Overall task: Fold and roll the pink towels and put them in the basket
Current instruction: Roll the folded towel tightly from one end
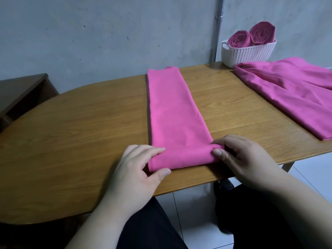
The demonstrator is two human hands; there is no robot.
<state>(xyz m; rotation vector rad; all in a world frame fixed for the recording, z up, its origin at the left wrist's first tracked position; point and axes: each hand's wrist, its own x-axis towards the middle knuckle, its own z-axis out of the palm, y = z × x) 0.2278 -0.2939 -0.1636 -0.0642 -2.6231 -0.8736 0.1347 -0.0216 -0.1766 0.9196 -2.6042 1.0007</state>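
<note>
Fingers (pixel 156 151) and thumb of the left hand (pixel 136 169) pinch the near left corner of the folded pink towel (pixel 172 112); the right hand (pixel 246 159) pinches its near right corner, bunching the cloth. This long strip runs from the table's (pixel 80 123) near edge to its far edge. At the far right corner a white basket (pixel 251 54) holds two rolled towels (pixel 240 39), with a loose pink towel (pixel 291 92) just beside it.

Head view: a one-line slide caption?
Left hand and right hand grip folded towel at near end; two rolled towels sit in basket.
</note>
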